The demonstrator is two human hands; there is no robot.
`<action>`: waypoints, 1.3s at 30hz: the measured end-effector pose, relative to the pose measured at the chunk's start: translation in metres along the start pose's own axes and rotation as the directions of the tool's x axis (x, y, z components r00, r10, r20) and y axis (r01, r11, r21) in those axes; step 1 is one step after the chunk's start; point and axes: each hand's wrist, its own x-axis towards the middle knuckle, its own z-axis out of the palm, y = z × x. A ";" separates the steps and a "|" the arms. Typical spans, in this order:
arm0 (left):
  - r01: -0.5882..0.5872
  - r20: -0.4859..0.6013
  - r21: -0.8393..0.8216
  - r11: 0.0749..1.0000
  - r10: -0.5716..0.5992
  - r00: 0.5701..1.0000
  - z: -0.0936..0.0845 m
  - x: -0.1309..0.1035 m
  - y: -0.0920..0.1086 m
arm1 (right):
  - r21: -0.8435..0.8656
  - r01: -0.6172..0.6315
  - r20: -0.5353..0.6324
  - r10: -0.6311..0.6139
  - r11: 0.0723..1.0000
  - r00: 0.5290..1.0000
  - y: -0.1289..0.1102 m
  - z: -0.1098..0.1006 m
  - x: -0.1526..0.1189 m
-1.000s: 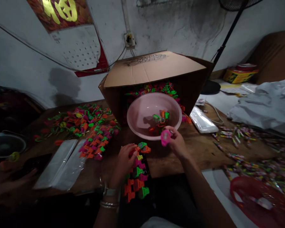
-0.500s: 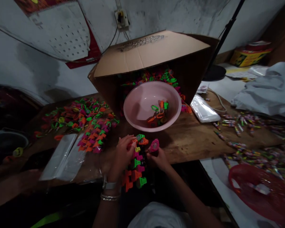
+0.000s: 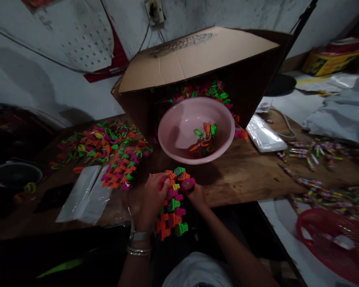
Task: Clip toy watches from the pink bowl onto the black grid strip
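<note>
Pink piece: a round pink plastic piece sits at the top right of the chain of coloured pieces, at the near edge of the wooden table; half a second ago it was held just clear of the chain, and a second ago it was up by the bowl's rim.
Chain: a double row of orange, green, pink and yellow plastic pieces hangs from the table edge down toward the person's lap.
Right hand: the right hand has come down and in from the bowl; its fingers are closed on the pink piece, pressing it against the chain's top.
Left hand: the left hand stays clamped on the upper left of the chain, fingers curled round it, a watch and bangles on the wrist.
Hands together: both now meet at the chain's top, almost touching.
Bowl: a pink bowl stands just beyond the hands, a few loose pieces in it.
Box: a tipped cardboard box behind the bowl spills more pieces.
Left side: finished chains, a loose heap and clear bags.
Right side: a red basket and scattered wrapped sweets, well apart.
</note>
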 end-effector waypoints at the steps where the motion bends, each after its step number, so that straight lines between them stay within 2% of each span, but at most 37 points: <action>1: -0.013 0.020 0.010 1.000 0.013 1.000 0.004 0.000 0.003 | -0.022 0.029 -0.018 -0.029 0.999 0.999 -0.001 0.002 -0.001; 4: -0.100 0.118 0.066 0.993 0.092 0.989 0.020 0.001 0.012 | -0.064 0.133 -0.058 -0.137 0.989 0.989 -0.002 0.010 -0.003; 7: -0.174 0.188 0.155 0.972 0.144 0.972 0.030 0.002 0.015 | -0.088 0.169 -0.073 -0.176 0.982 0.982 0.000 0.015 -0.004; 17: -0.316 0.277 0.305 0.898 0.234 0.932 0.028 0.003 0.008 | -0.157 0.221 -0.046 -0.231 0.963 0.972 0.008 0.011 -0.005; 20: -0.318 0.284 0.339 0.885 0.226 0.932 0.028 0.003 0.011 | -0.196 0.240 -0.062 -0.256 0.951 0.965 0.006 0.011 -0.006; 22: -0.299 0.265 0.343 0.890 0.214 0.940 0.028 0.002 0.014 | -0.251 0.298 -0.089 -0.328 0.921 0.940 0.004 0.012 -0.007; 25: -0.251 0.193 0.347 0.904 0.193 0.962 0.027 0.003 0.015 | -0.366 0.406 -0.132 -0.479 0.837 0.868 0.003 0.015 -0.007; 28: -0.200 0.137 0.322 0.925 0.163 0.977 0.028 0.007 0.009 | -0.426 0.432 -0.157 -0.535 0.795 0.830 0.005 0.021 -0.009; 32: -0.197 0.199 0.170 0.966 0.162 0.967 0.034 0.010 -0.006 | -0.424 0.363 -0.184 -0.471 0.830 0.863 0.015 0.026 -0.016; 34: -0.187 0.192 0.126 0.974 0.161 0.968 0.037 0.008 -0.011 | -0.405 0.274 -0.198 -0.376 0.872 0.905 0.019 0.025 -0.022; 37: -0.183 0.156 0.145 0.972 0.161 0.975 0.041 0.003 -0.012 | -0.297 0.050 -0.219 -0.119 0.954 0.969 0.019 0.024 -0.032; 39: -0.193 0.145 0.171 0.966 0.169 0.975 0.043 0.000 -0.011 | -0.172 -0.121 -0.238 0.078 0.978 0.968 0.016 0.024 -0.037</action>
